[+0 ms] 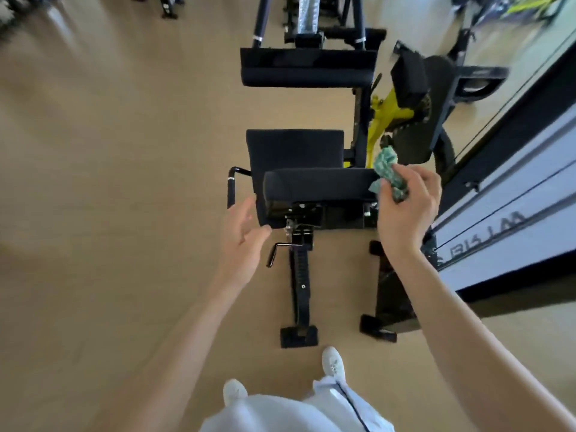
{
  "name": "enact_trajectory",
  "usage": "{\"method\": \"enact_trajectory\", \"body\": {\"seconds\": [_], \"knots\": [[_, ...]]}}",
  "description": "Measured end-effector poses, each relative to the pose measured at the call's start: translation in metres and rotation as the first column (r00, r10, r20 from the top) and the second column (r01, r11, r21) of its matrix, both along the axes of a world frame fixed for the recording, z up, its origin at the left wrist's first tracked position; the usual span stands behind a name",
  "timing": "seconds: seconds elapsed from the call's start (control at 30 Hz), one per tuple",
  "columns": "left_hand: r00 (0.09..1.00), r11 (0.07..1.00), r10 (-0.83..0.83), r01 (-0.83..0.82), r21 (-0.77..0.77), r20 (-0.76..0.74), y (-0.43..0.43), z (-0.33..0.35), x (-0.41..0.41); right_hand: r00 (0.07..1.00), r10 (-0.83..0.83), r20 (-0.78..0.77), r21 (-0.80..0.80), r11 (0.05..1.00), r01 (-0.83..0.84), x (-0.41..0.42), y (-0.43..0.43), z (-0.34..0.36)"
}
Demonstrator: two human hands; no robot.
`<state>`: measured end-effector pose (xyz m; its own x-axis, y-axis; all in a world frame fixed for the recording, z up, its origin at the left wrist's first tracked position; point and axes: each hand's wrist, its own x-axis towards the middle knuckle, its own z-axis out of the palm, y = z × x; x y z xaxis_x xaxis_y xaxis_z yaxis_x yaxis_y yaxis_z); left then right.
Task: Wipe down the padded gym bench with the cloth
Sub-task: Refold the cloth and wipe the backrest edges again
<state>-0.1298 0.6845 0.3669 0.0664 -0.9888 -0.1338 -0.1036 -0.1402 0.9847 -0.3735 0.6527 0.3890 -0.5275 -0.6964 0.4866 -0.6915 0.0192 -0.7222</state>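
**Q:** While you stand behind the black padded gym bench (318, 182), what could go wrong from here?

**A:** Your right hand (408, 207) holds the green cloth (389, 171) bunched into a ball, at about two o'clock from the middle of the view, right at the pad's right end. A wad like that probably meets the pad with only a small patch, so you could leave streaks or miss strips. A loose corner hangs down toward the metal bracket (304, 213) under the pad — it might snag there if you sweep low. The yellow frame (385, 112) sits close beyond the cloth, at one o'clock, so a wide stroke could knock your knuckles.

**Q:** How are my hands posed?

**A:** Your right arm reaches forward, wrist bent, fingers curled closed around the cloth with the thumb on its near side. Whether the cloth touches the pad I cannot tell. Your left hand (243, 235) hovers at about nine o'clock from the pad's near left corner — fingers loosely spread, holding nothing, just beside the pad, not on it. Bracing there may help.
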Motion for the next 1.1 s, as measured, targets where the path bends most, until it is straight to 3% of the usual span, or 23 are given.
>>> {"method": "enact_trajectory", "body": {"seconds": [0.1,0.3,0.37,0.43,0.47,0.53,0.6,0.63,0.7,0.83,0.93,1.0,1.1], "knots": [[0.983,0.983,-0.182,0.182,0.017,0.011,-0.020,-0.008,0.002,0.998,-0.035,-0.057,0.144,0.989,0.043,0.025,-0.016,-0.008],[0.949,0.949,-0.314,0.315,0.026,-0.035,-0.024,-0.018,0.023,0.976,0.156,-0.153,0.195,0.973,-0.125,0.115,-0.013,0.003],[0.924,0.924,-0.378,0.380,0.034,-0.051,-0.028,-0.020,0.040,0.901,0.388,-0.192,0.288,0.900,-0.326,0.134,-0.011,0.013],[0.893,0.892,-0.450,0.450,0.044,0.002,-0.027,-0.025,0.060,0.780,0.614,-0.123,0.430,0.741,-0.516,0.137,-0.011,0.032],[0.885,0.884,-0.466,0.464,0.057,0.016,-0.025,-0.031,0.070,0.755,0.650,-0.089,0.466,0.697,-0.546,0.134,-0.012,0.043],[0.914,0.909,-0.405,0.404,0.101,-0.004,-0.019,-0.043,0.090,0.819,0.562,-0.116,0.390,0.784,-0.482,0.119,-0.021,0.062],[0.958,0.947,-0.283,0.285,0.151,-0.032,-0.020,-0.057,0.108,0.924,0.325,-0.204,0.284,0.922,-0.262,0.102,-0.038,0.069],[0.971,0.954,-0.235,0.237,0.181,-0.037,-0.022,-0.061,0.115,0.940,0.229,-0.252,0.277,0.948,-0.157,0.098,-0.045,0.066],[0.982,0.956,-0.187,0.189,0.223,-0.029,-0.033,-0.067,0.125,0.929,0.210,-0.305,0.356,0.930,-0.094,0.108,-0.052,0.045],[0.978,0.952,-0.206,0.206,0.227,-0.025,-0.065,-0.065,0.140,0.892,0.286,-0.351,0.313,0.933,-0.176,0.152,-0.052,0.011],[0.960,0.950,-0.278,0.278,0.143,-0.021,-0.096,-0.048,0.141,0.809,0.508,-0.296,0.347,0.846,-0.405,0.176,-0.055,0.008],[0.900,0.903,-0.425,0.429,0.030,-0.094,-0.117,-0.032,0.141,0.743,0.649,-0.164,0.356,0.741,-0.569,0.197,-0.055,-0.002],[0.721,0.728,-0.633,0.678,0.099,-0.282,-0.150,-0.013,0.148,0.800,0.585,-0.132,0.237,0.802,-0.548,0.224,-0.057,-0.021]]}}
